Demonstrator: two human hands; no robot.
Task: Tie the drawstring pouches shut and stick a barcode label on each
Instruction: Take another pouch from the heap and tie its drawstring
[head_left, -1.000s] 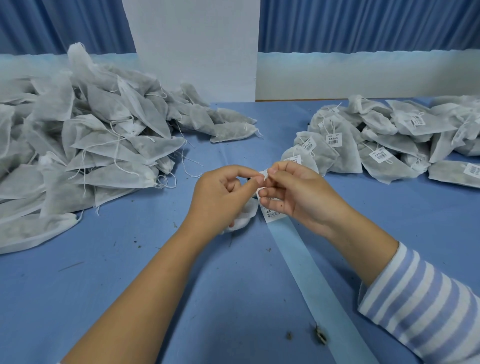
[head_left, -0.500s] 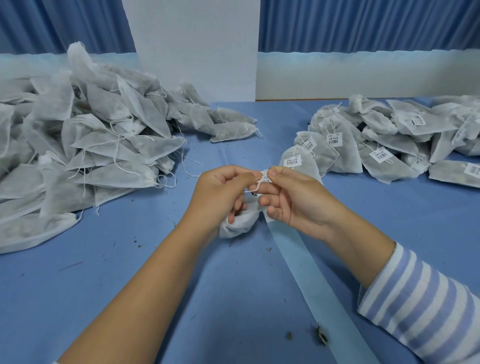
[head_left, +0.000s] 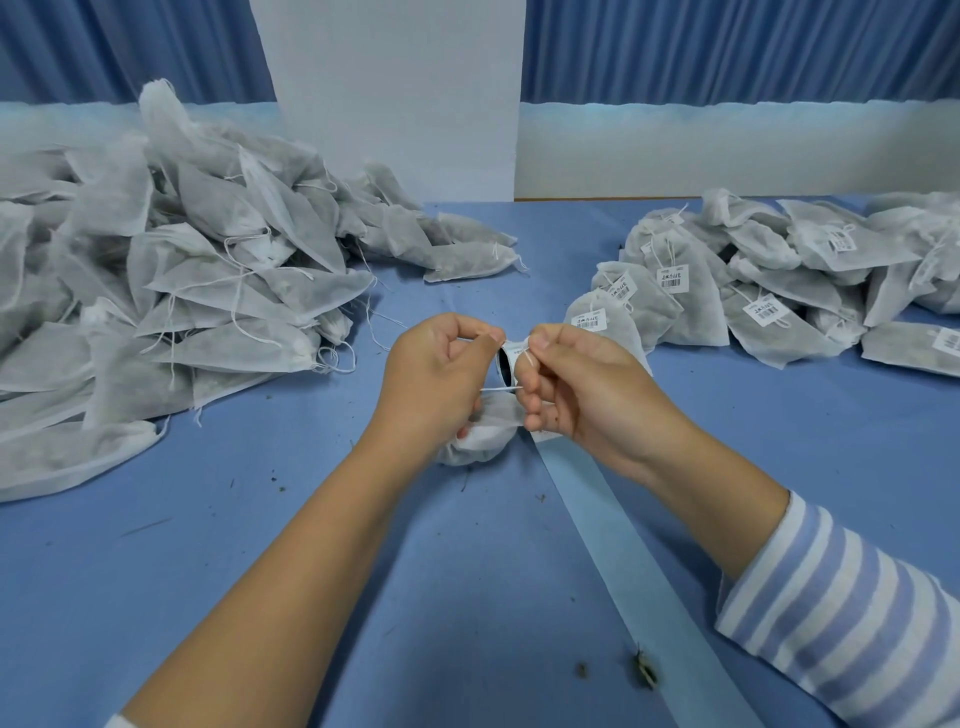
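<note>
Blue curtain across the back, a white panel standing at twelve o'clock, and a blue table filling the rest. Big heap of grey-white pouches at ten o'clock, loose strings trailing, no stickers showing. At two o'clock lies a smaller pile, and these carry white barcode labels with a line of characters above the bars, too small to read. A pale strip runs from dead centre down to five o'clock, under the right forearm in its blue-and-white striped sleeve.

Now the middle: the left hand and right hand sit close together, knuckles facing. Between them hangs one pouch, its bottom resting on the table just below the fingers. Both hands have thumb and fingers curled and pinching the string, which is stretched taut from one to the other. At the thumbs sits a curled white scrap, perhaps a label, with print I can't read.
</note>
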